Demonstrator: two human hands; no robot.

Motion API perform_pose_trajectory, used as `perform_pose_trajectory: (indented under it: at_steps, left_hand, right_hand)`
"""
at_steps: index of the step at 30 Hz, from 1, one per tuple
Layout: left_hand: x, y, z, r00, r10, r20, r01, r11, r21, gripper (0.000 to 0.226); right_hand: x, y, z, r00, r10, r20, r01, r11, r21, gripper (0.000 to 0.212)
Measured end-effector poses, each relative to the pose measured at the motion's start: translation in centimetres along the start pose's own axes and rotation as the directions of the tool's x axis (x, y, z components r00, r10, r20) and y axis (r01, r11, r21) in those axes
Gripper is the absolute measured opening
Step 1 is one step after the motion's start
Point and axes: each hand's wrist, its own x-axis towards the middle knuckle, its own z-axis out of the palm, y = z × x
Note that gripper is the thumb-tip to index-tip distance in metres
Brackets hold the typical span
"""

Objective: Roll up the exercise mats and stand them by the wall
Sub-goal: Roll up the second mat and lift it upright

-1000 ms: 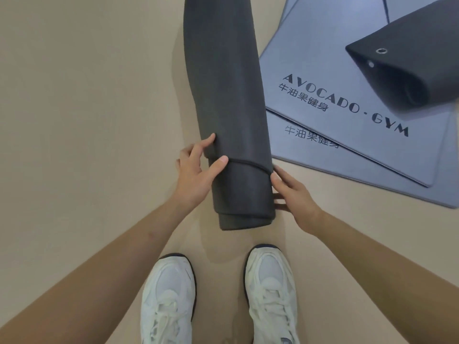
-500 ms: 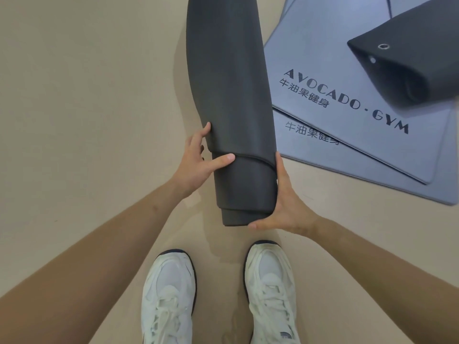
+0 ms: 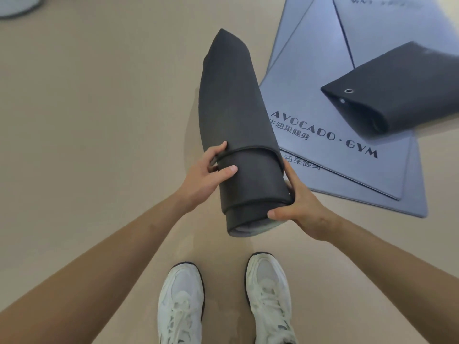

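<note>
Clamping rolled mat (image 3: 238, 115) — L grip (image 3: 206, 175), R grip (image 3: 300, 207) — over beige floor (image 3: 99, 120); blue mats (image 3: 323, 95) rt.

Dark grey rolled mat (image 3: 238, 115), tilted, near end raised, outer flap loose, two blue-grey flat mats (image 3: 310, 95) stacked on floor (image 3: 99, 120), printed AVOCADO·GYM, second dark roll (image 3: 402, 95) lying across them

Rolled dark mats: 2, i.e. the held roll (image 3: 238, 115) and the 2nd roll (image 3: 402, 95). Flat blue-grey mats: 3 as far as edges show, i.e. top mat (image 3: 310, 95) w/ logo, lower mat (image 3: 413, 194) under it, far mat (image 3: 387, 23) at upper right; overlap makes the exact no. hard to tell. Metal eyelets (image 3: 349, 91) on 2nd roll: 2. Hands: 2, left hand (image 3: 203, 177), right hand (image 3: 301, 207). White shoes: 2, left shoe (image 3: 181, 301), right shoe (image 3: 269, 294). Pale blurred obj. (image 3: 17, 6) at top-left corner: 1.
</note>
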Motion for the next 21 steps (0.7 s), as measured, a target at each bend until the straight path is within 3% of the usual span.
perform_pose_trajectory:
  at_steps: [3,7,13,14,17,18,21]
  left_hand:
    - [-2.2,5.0,0.3,0.998,0.036,0.051,-0.040,0.997,0.072,0.060]
    - [-5.6,12.5,0.2,0.991,0.043,0.128,-0.069,0.977,0.202,0.063]
    - [-11.6,20.7,-0.2,0.969,-0.084,0.231,0.010,0.953,0.304,0.083]
    - [-12.6,21.5,0.0,0.966,-0.119,0.232,0.043,0.951,0.307,0.080]
    - [-15.2,22.1,0.7,0.960,-0.183,0.211,0.125,0.957,0.262,0.031]
    - [-15.7,22.1,1.1,0.959,-0.204,0.198,0.149,0.953,0.262,0.030]
    - [-15.5,21.4,1.9,0.959,-0.253,0.130,0.231,0.959,0.162,0.064]
  right_hand:
    - [-3.4,-4.8,-0.3,0.998,0.056,-0.027,-0.054,0.996,0.067,0.108]
    - [-8.7,-12.6,-0.7,0.998,0.067,-0.013,-0.067,0.998,0.010,0.084]
    - [-16.4,-23.5,-0.3,0.981,0.014,-0.193,-0.040,0.990,-0.132,0.020]
    - [-17.3,-24.4,0.1,0.967,-0.012,-0.254,-0.027,0.989,-0.147,0.016]
    - [-18.4,-24.5,2.5,0.889,-0.079,-0.450,0.000,0.985,-0.173,0.019]
    - [-18.1,-24.0,3.3,0.867,-0.101,-0.488,0.008,0.982,-0.191,0.017]
    - [-16.5,-23.1,4.3,0.811,-0.122,-0.573,0.025,0.984,-0.174,0.017]
